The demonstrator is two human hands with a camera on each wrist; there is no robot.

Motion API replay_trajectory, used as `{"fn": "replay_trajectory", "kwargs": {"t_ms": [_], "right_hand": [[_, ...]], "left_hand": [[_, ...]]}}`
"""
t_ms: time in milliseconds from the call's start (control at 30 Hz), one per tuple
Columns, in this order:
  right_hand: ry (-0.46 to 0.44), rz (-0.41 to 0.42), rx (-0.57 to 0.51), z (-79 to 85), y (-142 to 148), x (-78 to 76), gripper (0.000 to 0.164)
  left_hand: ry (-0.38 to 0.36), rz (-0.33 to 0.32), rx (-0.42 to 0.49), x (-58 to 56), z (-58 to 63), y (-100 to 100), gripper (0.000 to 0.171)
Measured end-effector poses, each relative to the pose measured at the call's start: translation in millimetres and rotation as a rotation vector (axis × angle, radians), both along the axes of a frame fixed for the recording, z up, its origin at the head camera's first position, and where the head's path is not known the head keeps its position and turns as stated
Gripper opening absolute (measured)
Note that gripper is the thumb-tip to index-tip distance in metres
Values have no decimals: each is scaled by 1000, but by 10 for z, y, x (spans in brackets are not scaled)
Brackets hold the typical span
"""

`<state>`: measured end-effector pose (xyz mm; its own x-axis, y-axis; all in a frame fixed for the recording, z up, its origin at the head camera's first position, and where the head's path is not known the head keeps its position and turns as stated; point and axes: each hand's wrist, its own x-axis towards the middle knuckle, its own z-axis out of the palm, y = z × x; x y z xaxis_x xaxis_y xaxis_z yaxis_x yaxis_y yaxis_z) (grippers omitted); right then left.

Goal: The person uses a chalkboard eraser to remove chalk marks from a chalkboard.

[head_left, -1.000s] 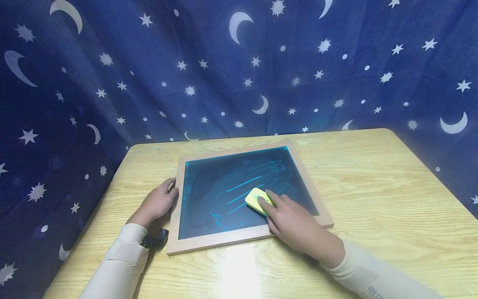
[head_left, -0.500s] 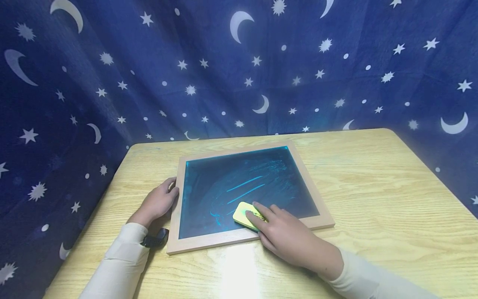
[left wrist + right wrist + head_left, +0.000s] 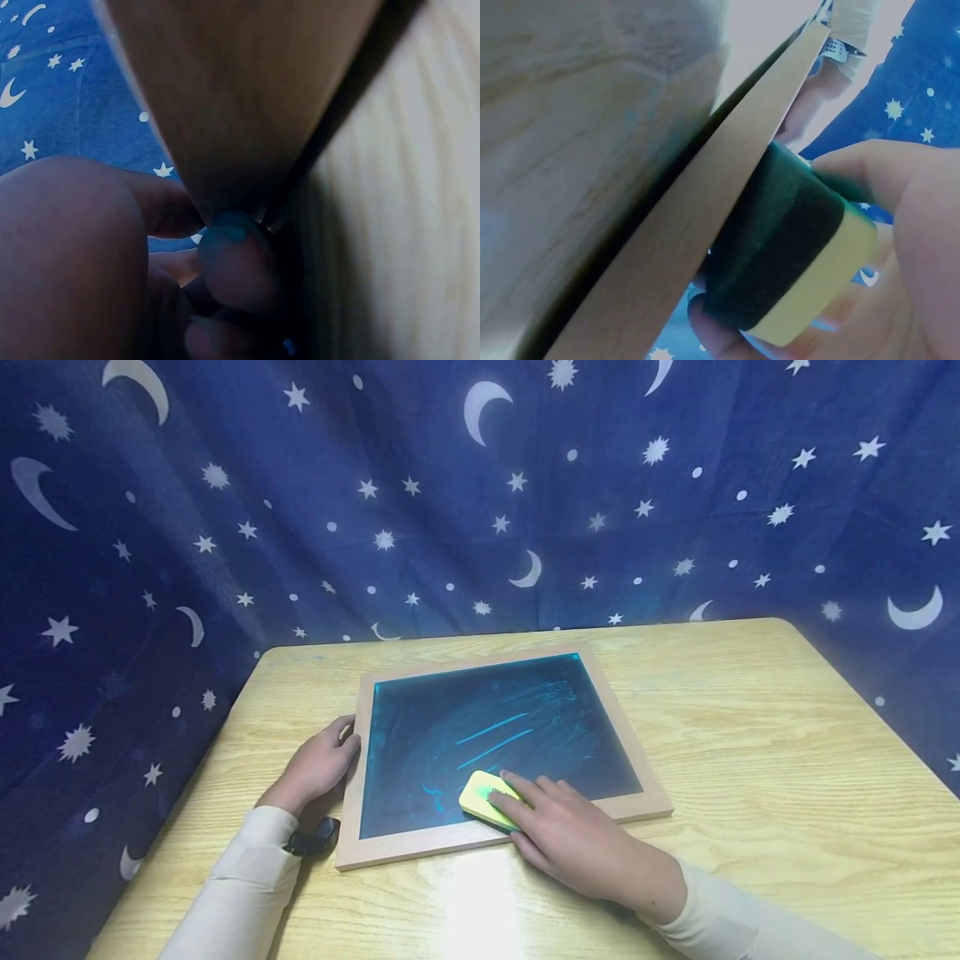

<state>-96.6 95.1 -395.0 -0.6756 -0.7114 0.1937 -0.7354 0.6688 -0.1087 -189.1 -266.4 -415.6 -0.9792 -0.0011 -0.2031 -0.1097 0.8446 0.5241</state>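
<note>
A small chalkboard (image 3: 420,727) in a light wooden frame lies on the table, bearing blue chalk strokes and smears. My right hand (image 3: 573,839) grips a yellow-topped eraser (image 3: 478,795) near the board's front edge. In the right wrist view the eraser's dark green felt side (image 3: 772,232) sits against the wooden frame (image 3: 705,202), with thumb and fingers on opposite sides. My left hand (image 3: 318,764) holds the frame's left edge; the left wrist view has its thumb (image 3: 236,266), with a blue smudge, by that edge. Its other fingers are partly hidden.
The wood-grain table (image 3: 765,735) extends right of the board. A dark blue curtain (image 3: 420,510) with moons and stars hangs behind it and along the left side. A black band (image 3: 311,839) is at the left wrist.
My right hand has moved the eraser left and toward the board's front edge. The lowest of the three chalk strokes is now mostly gone. The left hand has stayed put.
</note>
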Motion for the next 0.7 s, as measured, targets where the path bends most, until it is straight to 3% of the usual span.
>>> {"fn": "replay_trajectory", "kwargs": {"t_ms": [233, 533, 700], "right_hand": [[28, 24, -28, 4, 16, -4, 51], [15, 10, -36, -3, 33, -35, 52], [53, -10, -51, -14, 46, -67, 49]], "left_hand": [[0, 0, -2, 2, 1, -2, 58], [7, 2, -9, 11, 7, 10, 59], [3, 3, -13, -3, 1, 9, 58]]}}
